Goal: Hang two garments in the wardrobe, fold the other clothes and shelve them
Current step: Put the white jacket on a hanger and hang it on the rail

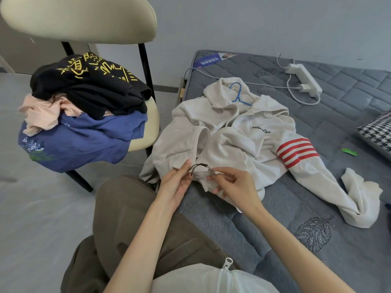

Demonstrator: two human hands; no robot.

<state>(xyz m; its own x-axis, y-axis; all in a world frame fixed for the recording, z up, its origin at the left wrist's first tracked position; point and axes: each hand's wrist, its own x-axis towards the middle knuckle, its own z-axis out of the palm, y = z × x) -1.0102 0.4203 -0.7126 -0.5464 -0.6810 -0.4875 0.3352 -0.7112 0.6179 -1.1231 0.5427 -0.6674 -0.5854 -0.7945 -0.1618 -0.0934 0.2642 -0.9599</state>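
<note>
Though beside hoodie [243,144], chair [152,115] under clothes [88,92].

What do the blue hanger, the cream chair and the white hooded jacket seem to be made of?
The thin blue hanger looks like plastic or coated wire: smooth, even colour. The cream padded chair seems covered in faux leather, smooth with a soft sheen. The white hooded jacket with red sleeve stripes appears to be thick, matte cotton-like knit, given its soft rounded folds.
</note>
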